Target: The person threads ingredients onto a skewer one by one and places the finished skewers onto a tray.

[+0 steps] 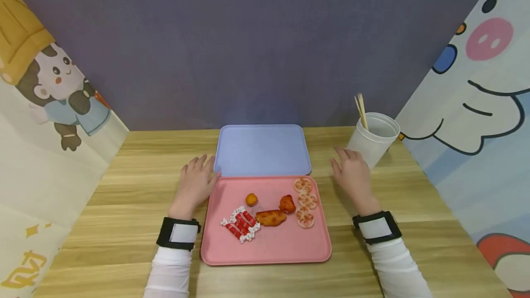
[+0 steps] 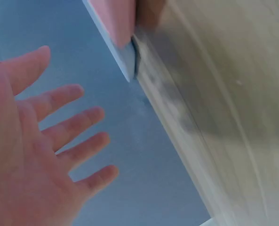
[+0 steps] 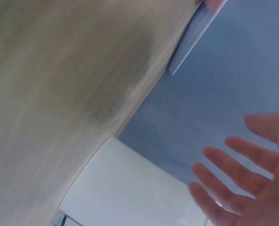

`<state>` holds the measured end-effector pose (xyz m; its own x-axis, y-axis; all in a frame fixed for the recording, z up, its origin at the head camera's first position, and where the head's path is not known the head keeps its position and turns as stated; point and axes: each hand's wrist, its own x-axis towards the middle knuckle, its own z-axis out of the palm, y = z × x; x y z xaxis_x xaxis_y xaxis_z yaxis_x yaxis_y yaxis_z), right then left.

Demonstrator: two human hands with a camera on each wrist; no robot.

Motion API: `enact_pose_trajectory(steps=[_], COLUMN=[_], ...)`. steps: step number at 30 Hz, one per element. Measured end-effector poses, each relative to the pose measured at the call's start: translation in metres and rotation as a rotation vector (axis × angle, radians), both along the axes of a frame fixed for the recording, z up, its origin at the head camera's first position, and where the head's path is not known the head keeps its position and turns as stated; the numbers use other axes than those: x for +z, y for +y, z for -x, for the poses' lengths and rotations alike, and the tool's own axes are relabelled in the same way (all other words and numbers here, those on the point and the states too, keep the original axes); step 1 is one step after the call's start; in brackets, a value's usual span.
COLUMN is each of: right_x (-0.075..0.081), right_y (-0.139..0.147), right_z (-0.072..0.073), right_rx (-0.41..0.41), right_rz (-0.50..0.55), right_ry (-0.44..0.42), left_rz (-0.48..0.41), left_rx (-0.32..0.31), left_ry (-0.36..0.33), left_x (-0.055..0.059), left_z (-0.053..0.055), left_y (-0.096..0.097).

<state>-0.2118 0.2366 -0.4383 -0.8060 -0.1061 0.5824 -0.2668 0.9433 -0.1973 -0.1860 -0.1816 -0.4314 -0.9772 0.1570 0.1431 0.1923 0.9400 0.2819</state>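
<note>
My left hand (image 1: 195,184) hovers by the left edges of two trays, its fingers spread and relaxed with nothing held, as the left wrist view (image 2: 40,141) also shows. My right hand (image 1: 352,174) is near a white cup (image 1: 370,144), fingers loosely extended and holding nothing. Thin wooden skewers (image 1: 361,111) lean inside that cup. Between my hands lies a pink tray (image 1: 285,247) bearing toy-like food: several red-and-white pieces (image 1: 242,225), a round orange ball (image 1: 251,199), a brown chicken wing (image 1: 271,218), a reddish-brown chunk (image 1: 287,204) and lotus root slices (image 1: 305,218).
A pale blue tray (image 1: 262,151) sits behind the pink one, close to the grey back wall (image 1: 256,49). Beneath everything is a wood-grain table (image 1: 136,187). Cartoon-printed panels (image 1: 476,128) stand along both sides.
</note>
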Motion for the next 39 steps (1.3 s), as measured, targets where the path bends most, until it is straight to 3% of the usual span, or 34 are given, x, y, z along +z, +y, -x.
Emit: enact_pose_trajectory(steps=[6, 19, 28, 34, 39], right_x=[0.009, 0.031, 0.037, 0.042, 0.043], right_y=[0.009, 0.035, 0.049, 0.058, 0.06], right_z=[0.008, 0.021, 0.022, 0.023, 0.027], right_rx=[-0.046, -0.142, -0.26, -0.257, -0.21], right_rz=[0.088, 0.235, 0.319, 0.359, 0.3], right_ry=[0.117, 0.356, 0.354, 0.342, 0.332], left_rz=[-0.011, -0.009, 0.009, -0.011, -0.012], left_rx=[-0.01, -0.016, 0.004, 0.028, 0.049], left_ry=[0.067, 0.105, 0.129, 0.124, 0.123], left_x=[-0.004, -0.005, -0.005, -0.004, -0.003], left_z=[0.003, 0.006, 0.005, 0.003, 0.001], left_y=[-0.006, -0.021, -0.03, -0.034, -0.038])
